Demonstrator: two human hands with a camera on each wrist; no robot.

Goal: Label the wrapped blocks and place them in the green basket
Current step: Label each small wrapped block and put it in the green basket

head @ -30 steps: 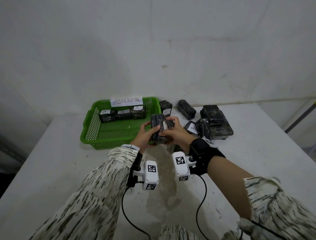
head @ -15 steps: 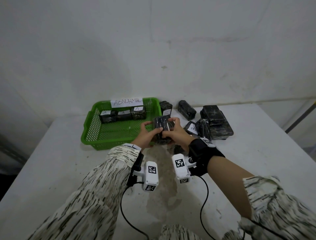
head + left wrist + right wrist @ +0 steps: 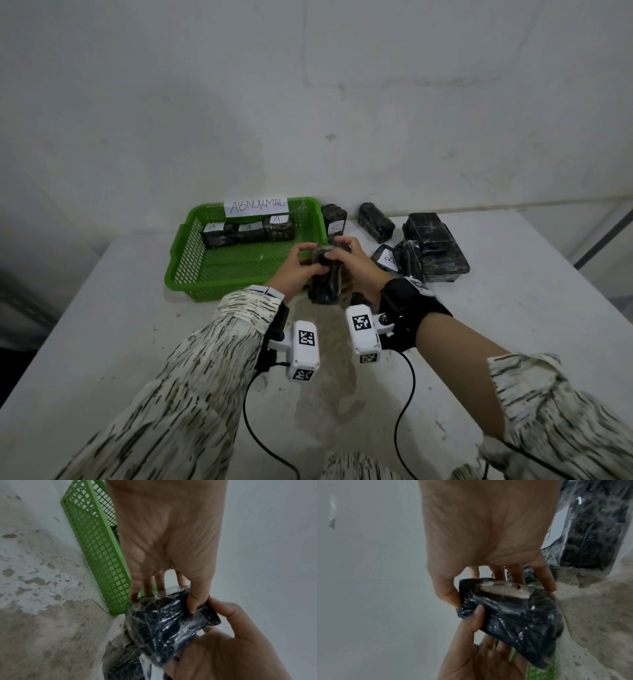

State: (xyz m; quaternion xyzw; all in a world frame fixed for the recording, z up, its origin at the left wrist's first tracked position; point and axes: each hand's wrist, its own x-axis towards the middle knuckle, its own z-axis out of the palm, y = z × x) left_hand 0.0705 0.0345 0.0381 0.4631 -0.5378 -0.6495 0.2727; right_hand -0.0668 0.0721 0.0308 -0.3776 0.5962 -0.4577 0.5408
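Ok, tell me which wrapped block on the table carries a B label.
The wrapped block with the B label lies just right of the hands, against the dark pile. The block beside the green basket reads A.

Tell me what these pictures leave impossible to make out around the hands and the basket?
- Held wrapped block, head view: both hands cover its top, so any label there is hidden.
- Same block, right wrist view: a pale patch under the wrap is too blurred to read.
- Green basket, left wrist view: the left hand hides its inside.
- Pile of blocks, head view: they overlap, so the count is unclear.
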